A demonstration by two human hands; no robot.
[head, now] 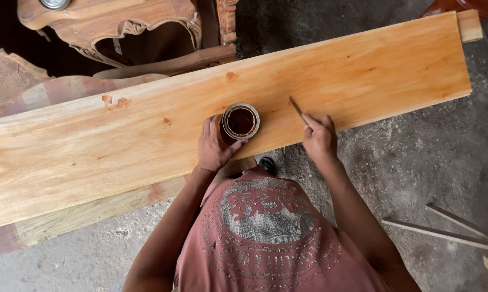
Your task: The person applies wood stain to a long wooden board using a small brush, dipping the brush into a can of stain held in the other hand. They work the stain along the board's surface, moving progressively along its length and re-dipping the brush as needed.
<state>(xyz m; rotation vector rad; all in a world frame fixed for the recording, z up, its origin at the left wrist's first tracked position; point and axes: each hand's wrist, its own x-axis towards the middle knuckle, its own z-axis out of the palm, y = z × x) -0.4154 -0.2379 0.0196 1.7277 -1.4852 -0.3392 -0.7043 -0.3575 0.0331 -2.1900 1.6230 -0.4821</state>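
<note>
Tin (241, 121) of brown filler sits on plank (228, 119), left hand (214, 146) gripping its side; looks light, rigid, spillable, best held round the wall. Right hand (318, 136) pinches thin stick (296, 106).

A long pale wooden board (146, 140), dotted with reddish-brown filler patches, lies slanted over a second plank (81, 216) above the concrete floor (428, 157), carrying a small round tin (241, 121).
</note>
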